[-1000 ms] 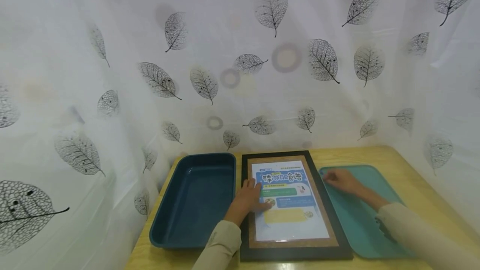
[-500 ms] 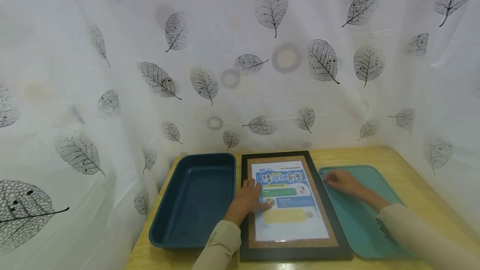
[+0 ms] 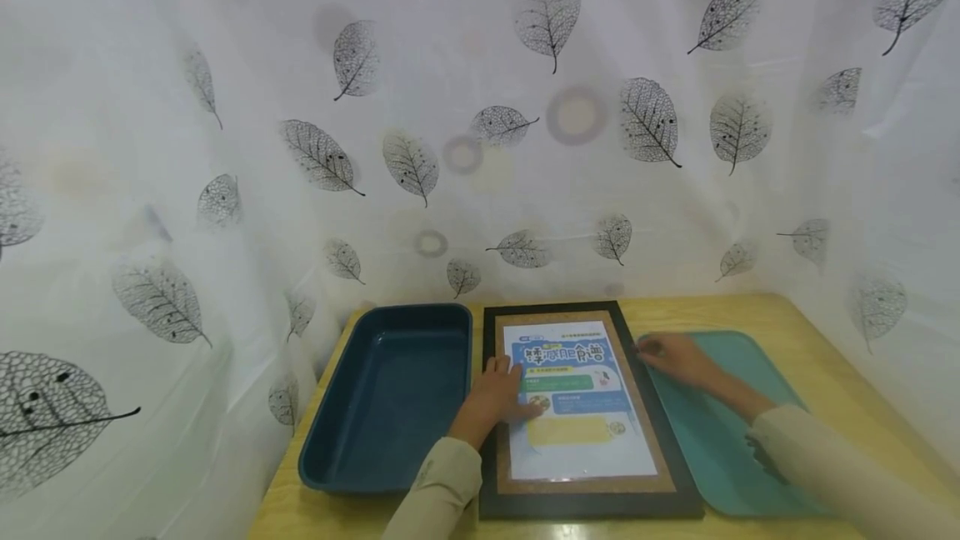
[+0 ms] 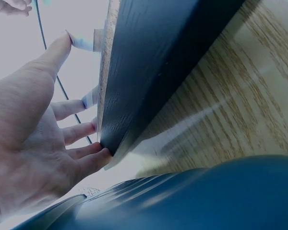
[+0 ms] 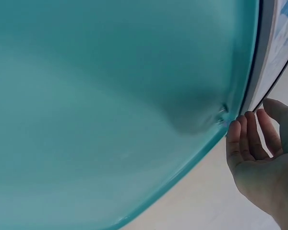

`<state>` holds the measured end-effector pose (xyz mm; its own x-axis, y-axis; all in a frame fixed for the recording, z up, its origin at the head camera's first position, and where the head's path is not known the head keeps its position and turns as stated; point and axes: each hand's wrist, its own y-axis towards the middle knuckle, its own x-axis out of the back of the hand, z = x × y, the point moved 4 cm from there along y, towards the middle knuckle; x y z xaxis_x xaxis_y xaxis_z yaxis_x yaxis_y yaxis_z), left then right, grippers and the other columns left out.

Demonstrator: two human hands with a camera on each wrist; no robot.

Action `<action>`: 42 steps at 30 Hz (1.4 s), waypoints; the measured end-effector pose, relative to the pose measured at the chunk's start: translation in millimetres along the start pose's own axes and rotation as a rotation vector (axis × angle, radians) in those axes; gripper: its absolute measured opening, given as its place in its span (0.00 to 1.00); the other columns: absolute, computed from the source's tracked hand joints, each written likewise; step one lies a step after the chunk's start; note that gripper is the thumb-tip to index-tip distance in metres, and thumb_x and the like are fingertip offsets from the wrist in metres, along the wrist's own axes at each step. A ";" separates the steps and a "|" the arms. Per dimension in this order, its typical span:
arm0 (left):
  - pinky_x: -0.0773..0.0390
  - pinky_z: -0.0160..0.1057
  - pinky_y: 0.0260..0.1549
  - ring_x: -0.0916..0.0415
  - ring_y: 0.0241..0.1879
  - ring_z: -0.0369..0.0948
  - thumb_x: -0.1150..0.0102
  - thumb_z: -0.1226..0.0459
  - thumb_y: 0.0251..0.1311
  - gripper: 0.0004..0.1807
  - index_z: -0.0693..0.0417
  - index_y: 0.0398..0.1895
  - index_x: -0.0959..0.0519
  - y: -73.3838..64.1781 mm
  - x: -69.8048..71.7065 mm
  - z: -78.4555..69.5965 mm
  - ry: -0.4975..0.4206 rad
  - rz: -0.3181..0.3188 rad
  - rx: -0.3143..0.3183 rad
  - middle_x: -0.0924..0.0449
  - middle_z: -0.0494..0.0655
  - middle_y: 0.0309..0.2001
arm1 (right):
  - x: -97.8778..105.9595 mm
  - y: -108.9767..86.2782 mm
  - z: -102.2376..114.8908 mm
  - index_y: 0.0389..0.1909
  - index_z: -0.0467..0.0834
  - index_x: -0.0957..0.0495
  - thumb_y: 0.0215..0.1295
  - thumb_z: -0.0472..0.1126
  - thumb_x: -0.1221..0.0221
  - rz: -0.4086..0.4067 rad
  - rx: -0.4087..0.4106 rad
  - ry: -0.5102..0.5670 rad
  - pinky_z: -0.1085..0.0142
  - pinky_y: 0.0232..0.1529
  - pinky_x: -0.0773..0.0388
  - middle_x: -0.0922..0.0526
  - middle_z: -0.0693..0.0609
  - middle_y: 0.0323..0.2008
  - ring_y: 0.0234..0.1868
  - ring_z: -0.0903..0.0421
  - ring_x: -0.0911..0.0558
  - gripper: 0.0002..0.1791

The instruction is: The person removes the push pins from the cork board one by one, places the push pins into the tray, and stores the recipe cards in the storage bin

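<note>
A framed cork board lies on the table with a printed sheet on it. Across the board's left side rests my left hand, fingers extended on the sheet and frame. In the left wrist view the fingertips touch the dark frame. My right hand is at the board's upper right edge, over the corner of a teal tray. Its thumb and index fingertips are close together; whether anything is between them is hidden. Small shiny bits lie in the tray's corner beside the fingers.
A deep dark-blue basin stands left of the board. All three sit on a wood-grain table. Behind and at the sides hangs a whitish sheet curtain printed with leaves.
My right hand has shifted slightly left, from the tray's corner toward the board's edge. The left hand stays in place on the sheet.
</note>
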<state>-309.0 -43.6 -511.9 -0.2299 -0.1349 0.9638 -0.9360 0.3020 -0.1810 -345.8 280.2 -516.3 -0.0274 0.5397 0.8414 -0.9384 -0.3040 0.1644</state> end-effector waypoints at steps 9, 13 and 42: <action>0.33 0.55 0.71 0.42 0.75 0.55 0.34 0.36 0.60 0.50 0.54 0.78 0.34 3.7 -1.9 -3.3 0.011 0.014 0.001 0.40 0.57 0.78 | -12.3 6.9 22.9 0.51 0.36 0.16 0.66 0.40 0.31 0.066 -0.046 0.007 0.54 0.44 0.14 0.12 0.44 0.44 0.44 0.48 0.14 0.16; 0.33 0.55 0.71 0.41 0.75 0.55 0.34 0.35 0.60 0.50 0.54 0.78 0.34 4.8 -3.1 -5.1 0.025 0.014 -0.003 0.40 0.57 0.78 | -18.4 7.2 27.1 0.56 0.37 0.17 0.67 0.42 0.31 0.107 -0.050 0.020 0.60 0.39 0.17 0.14 0.49 0.42 0.40 0.55 0.17 0.20; 0.39 0.61 0.73 0.49 0.79 0.60 0.34 0.38 0.62 0.48 0.53 0.78 0.35 -1.5 -10.7 2.2 -0.128 -0.015 0.048 0.45 0.59 0.80 | -34.9 -4.4 50.5 0.70 0.37 0.27 0.58 0.52 0.25 0.261 -0.010 -0.067 0.35 0.68 0.33 0.32 0.34 0.73 0.71 0.30 0.31 0.42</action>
<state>-305.8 -44.8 -522.4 -0.2450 -0.2597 0.9341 -0.9507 0.2535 -0.1788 -323.3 223.0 -520.5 -0.2468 0.3908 0.8868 -0.9056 -0.4186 -0.0676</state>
